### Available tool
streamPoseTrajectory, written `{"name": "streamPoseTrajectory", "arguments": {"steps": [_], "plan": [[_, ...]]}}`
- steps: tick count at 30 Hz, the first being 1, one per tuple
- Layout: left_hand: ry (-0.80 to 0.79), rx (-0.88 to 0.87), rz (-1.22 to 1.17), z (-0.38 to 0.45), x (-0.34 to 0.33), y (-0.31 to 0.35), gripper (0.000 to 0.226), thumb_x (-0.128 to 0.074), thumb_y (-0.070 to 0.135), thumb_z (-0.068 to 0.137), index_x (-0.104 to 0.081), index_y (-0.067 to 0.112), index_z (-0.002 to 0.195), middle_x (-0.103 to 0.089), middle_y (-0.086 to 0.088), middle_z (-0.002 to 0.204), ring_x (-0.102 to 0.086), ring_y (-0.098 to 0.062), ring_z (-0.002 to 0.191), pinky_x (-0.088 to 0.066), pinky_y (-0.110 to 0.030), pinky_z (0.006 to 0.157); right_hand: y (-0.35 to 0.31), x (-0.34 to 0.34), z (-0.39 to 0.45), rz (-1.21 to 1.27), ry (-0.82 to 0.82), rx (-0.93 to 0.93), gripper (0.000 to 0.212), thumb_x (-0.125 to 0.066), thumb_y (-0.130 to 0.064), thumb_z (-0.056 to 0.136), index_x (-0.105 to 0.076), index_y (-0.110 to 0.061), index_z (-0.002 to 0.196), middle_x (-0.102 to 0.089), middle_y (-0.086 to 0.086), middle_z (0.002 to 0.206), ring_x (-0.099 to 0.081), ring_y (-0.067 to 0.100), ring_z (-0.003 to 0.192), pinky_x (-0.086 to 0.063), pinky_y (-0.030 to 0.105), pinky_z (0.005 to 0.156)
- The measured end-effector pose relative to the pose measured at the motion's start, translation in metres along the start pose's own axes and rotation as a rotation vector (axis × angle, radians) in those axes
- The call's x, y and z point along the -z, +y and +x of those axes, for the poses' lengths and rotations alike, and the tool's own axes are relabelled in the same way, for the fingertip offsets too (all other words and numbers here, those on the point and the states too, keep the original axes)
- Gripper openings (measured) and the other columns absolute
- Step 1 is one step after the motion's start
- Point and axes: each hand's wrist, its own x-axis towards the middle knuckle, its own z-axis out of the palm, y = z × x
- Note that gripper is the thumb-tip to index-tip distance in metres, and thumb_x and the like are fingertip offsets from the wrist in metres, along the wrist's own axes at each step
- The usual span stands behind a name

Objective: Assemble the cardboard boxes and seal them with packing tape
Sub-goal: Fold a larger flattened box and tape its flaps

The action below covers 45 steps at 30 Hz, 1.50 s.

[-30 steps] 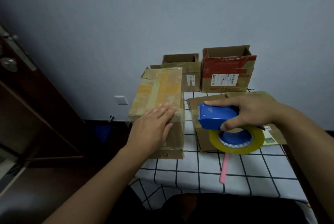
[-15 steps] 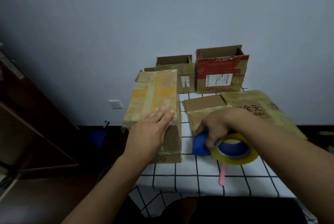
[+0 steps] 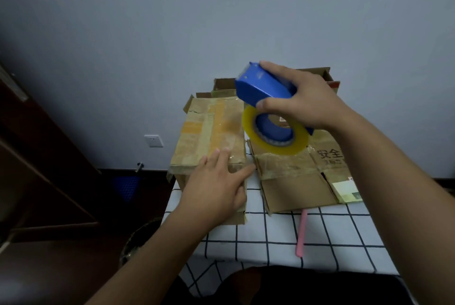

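Tape-up prep: right hand [image 3: 307,102] holds blue tape dispenser [image 3: 264,87] aloft, left hand [image 3: 216,189] steadies closed box [image 3: 211,132].

Closed box sits at table's [image 3: 332,235] 9 o'clock edge; left fingers lie flat and spread across its near top edge, gripping nothing. Right fingers and thumb wrap the dispenser body, yellowish tape roll [image 3: 274,132] hanging under it, above the box's 3 o'clock side. Flattened carton [image 3: 295,181] lies at 3 o'clock of the box, pink stick [image 3: 302,233] near it. Judgement: box is light, thin-walled, dents easily, likely slides on the cloth, so press down on top near the seam; dispenser is rigid, take it by the body. Readable writing: "安全" on the flat carton; the rest is too small.
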Motion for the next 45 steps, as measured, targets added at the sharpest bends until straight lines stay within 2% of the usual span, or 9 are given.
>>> {"name": "streamPoseTrajectory", "arguments": {"steps": [3,8,12,21,24,27,33,42,45], "plan": [[0.016,-0.003,0.047,0.003,-0.013,-0.002,0.040,-0.065,0.035,0.079,-0.062,0.026,0.117,-0.052,-0.025,0.128,-0.055,-0.045,0.115,-0.047,-0.055,0.091,-0.016,-0.013,0.012,0.105,0.069,0.054,0.073,-0.077,-0.046,0.077,-0.043,-0.048,0.142,-0.054,-0.017,0.132,-0.057,0.004,0.111,-0.050,0.024,0.090],[0.021,0.026,0.074,0.005,-0.018,0.003,0.045,-0.067,0.037,0.078,-0.060,0.029,0.122,-0.050,-0.028,0.130,-0.049,-0.049,0.122,-0.043,-0.059,0.097,-0.026,-0.039,0.026,0.185,0.045,0.061,0.073,-0.077,-0.045,0.078,-0.044,-0.047,0.143,-0.053,-0.016,0.134,-0.057,0.005,0.111,-0.049,0.021,0.086],[0.061,0.047,0.145,0.006,-0.026,0.004,0.035,-0.077,0.037,0.065,-0.066,0.026,0.096,-0.058,-0.029,0.118,-0.057,-0.049,0.112,-0.048,-0.059,0.090,-0.025,-0.050,0.026,0.179,0.039,0.061,0.072,-0.076,-0.043,0.080,-0.043,-0.046,0.144,-0.052,-0.015,0.133,-0.057,0.007,0.110,-0.047,0.017,0.082],[0.220,0.081,0.069,0.005,-0.041,0.008,0.042,-0.076,0.038,0.068,-0.060,0.028,0.106,-0.056,-0.029,0.124,-0.054,-0.049,0.117,-0.043,-0.061,0.096,-0.025,-0.051,0.024,0.142,0.027,0.049,0.071,-0.074,-0.044,0.082,-0.040,-0.048,0.145,-0.052,-0.015,0.129,-0.057,0.011,0.110,-0.051,0.029,0.090],[0.339,0.132,-0.014,0.005,-0.043,0.007,0.060,-0.068,0.053,0.077,-0.046,0.021,0.124,-0.061,-0.018,0.121,-0.058,-0.037,0.117,-0.045,-0.053,0.099,-0.026,-0.051,0.025,0.142,0.016,0.043,0.072,-0.074,-0.045,0.081,-0.040,-0.048,0.145,-0.052,-0.015,0.129,-0.057,0.011,0.110,-0.052,0.030,0.091],[0.408,0.255,-0.129,0.007,-0.047,0.007,0.067,-0.056,0.065,0.083,-0.055,0.011,0.123,-0.066,-0.008,0.115,-0.061,-0.025,0.112,-0.046,-0.044,0.103,-0.025,-0.051,0.026,0.135,0.016,0.042,0.073,-0.074,-0.046,0.080,-0.040,-0.048,0.145,-0.051,-0.015,0.131,-0.057,0.012,0.111,-0.052,0.034,0.093],[0.578,0.211,-0.177,0.010,-0.058,0.004,0.043,-0.064,0.049,0.089,-0.066,0.011,0.108,-0.069,-0.006,0.106,-0.063,-0.024,0.103,-0.047,-0.040,0.094,-0.026,-0.051,0.027,0.132,0.005,0.032,0.073,-0.074,-0.046,0.080,-0.041,-0.047,0.145,-0.052,-0.013,0.131,-0.058,0.012,0.111,-0.052,0.035,0.093],[0.600,0.190,-0.182,0.011,-0.049,-0.004,0.030,-0.061,0.047,0.086,-0.067,0.018,0.093,-0.067,0.005,0.088,-0.061,-0.017,0.086,-0.035,-0.029,0.077,-0.027,-0.054,0.030,0.127,-0.011,0.029,0.074,-0.074,-0.048,0.078,-0.041,-0.049,0.144,-0.054,-0.013,0.132,-0.058,0.012,0.111,-0.052,0.034,0.094],[0.593,0.169,-0.161,0.011,-0.048,-0.007,0.028,-0.068,0.045,0.083,-0.068,0.019,0.095,-0.068,0.005,0.090,-0.062,-0.017,0.087,-0.039,-0.030,0.075,-0.027,-0.053,0.030,0.127,-0.012,0.030,0.074,-0.074,-0.048,0.078,-0.041,-0.048,0.144,-0.054,-0.013,0.132,-0.058,0.012,0.111,-0.052,0.033,0.093]]}}
